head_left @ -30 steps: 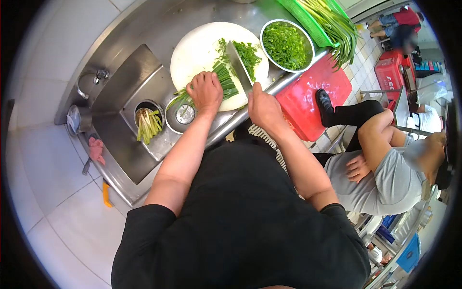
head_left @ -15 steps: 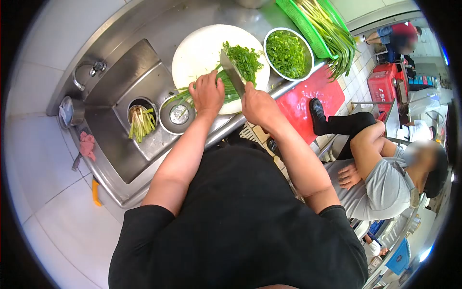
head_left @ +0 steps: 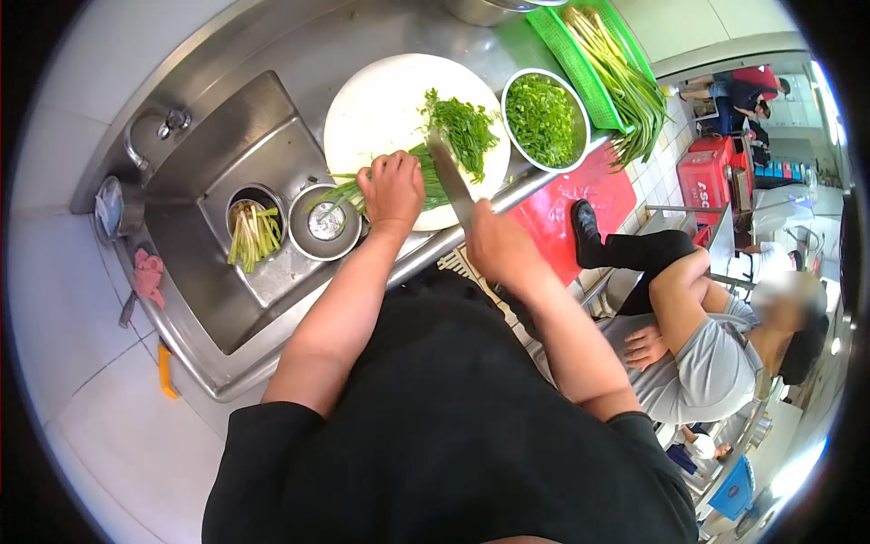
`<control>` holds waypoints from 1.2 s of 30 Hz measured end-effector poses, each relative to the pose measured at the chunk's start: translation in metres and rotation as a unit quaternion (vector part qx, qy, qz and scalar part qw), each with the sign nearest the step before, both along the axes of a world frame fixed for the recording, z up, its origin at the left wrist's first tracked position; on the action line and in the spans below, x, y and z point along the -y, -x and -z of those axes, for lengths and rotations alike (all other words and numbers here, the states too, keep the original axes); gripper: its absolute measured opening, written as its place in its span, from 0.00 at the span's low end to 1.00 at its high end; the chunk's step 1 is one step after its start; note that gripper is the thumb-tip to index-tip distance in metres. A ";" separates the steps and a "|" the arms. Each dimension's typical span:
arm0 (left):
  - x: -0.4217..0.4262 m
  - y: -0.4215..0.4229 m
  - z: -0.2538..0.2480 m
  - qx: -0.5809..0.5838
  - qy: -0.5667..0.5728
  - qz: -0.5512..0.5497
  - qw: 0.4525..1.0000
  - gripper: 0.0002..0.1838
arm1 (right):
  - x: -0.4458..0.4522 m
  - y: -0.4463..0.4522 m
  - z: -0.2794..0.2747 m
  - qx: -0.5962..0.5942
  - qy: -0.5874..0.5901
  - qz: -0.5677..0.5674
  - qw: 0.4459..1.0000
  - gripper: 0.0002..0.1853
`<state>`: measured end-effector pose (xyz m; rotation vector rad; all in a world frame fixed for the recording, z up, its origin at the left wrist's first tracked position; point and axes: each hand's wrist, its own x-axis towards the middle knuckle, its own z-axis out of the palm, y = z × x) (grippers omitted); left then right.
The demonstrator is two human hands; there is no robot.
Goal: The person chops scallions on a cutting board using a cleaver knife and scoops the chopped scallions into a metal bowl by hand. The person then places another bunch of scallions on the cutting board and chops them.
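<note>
On the round white cutting board (head_left: 372, 100), my left hand (head_left: 393, 192) presses down on a bunch of green onions (head_left: 428, 181), its fingers curled over the stalks. My right hand (head_left: 501, 243) grips the handle of a wide knife (head_left: 452, 181), whose blade lies at the cut end of the bunch. Chopped greens (head_left: 464, 131) are piled just beyond the blade. A bowl of chopped greens (head_left: 542, 121) stands right of the board. Long whole green onions (head_left: 621, 72) hang over the edge of a green basket (head_left: 566, 65).
The steel sink (head_left: 217, 299) at left holds a pot with onion ends (head_left: 254, 238) and a metal bowl (head_left: 324, 223). A faucet (head_left: 136, 145) and pink cloth (head_left: 149, 276) are beyond. A person in grey (head_left: 698, 363) sits at right near a red surface (head_left: 594, 195).
The camera view has shifted slightly. The knife has tilted and its blade shows narrower, while my left hand stays on the bunch. More of the metal pot at the top shows.
</note>
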<state>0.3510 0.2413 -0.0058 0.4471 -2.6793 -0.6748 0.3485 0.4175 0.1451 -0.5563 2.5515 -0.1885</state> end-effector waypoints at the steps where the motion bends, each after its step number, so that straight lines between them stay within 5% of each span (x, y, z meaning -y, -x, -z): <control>1: 0.000 -0.001 0.001 0.002 -0.004 -0.003 1.000 0.07 | -0.013 -0.018 0.019 -0.041 -0.007 -0.040 0.998 0.13; 7: 0.000 -0.003 0.001 -0.002 -0.005 0.010 1.000 0.07 | -0.010 -0.003 0.077 -0.110 0.080 -0.001 0.991 0.12; 10: 0.000 0.001 0.001 -0.018 0.004 0.004 1.000 0.07 | 0.029 0.051 0.035 -0.084 0.068 0.002 0.994 0.14; 13: -0.002 -0.003 0.000 -0.002 -0.023 0.003 1.000 0.08 | 0.046 0.052 -0.018 0.073 -0.014 0.041 0.996 0.13; 15: 0.000 0.000 0.000 0.000 -0.020 -0.004 1.000 0.07 | 0.006 0.003 0.021 -0.047 0.012 -0.022 0.999 0.11; 20: 0.002 0.001 0.001 -0.020 -0.021 0.003 1.000 0.07 | -0.037 -0.041 0.066 -0.093 0.072 -0.002 0.993 0.14; 25: -0.001 0.002 0.002 -0.010 -0.017 0.000 1.000 0.09 | 0.035 0.057 0.021 -0.066 0.053 -0.016 0.996 0.12; 28: -0.002 -0.001 0.002 0.010 -0.003 -0.007 1.000 0.10 | 0.038 0.052 -0.002 0.097 -0.010 0.027 0.995 0.13; 30: 0.000 -0.001 0.000 -0.001 -0.008 -0.001 1.000 0.09 | -0.005 -0.002 0.033 -0.090 0.042 -0.075 0.992 0.15; 36: 0.000 0.000 0.004 -0.010 -0.010 -0.013 1.000 0.09 | -0.009 0.009 0.074 -0.082 0.047 -0.006 0.995 0.17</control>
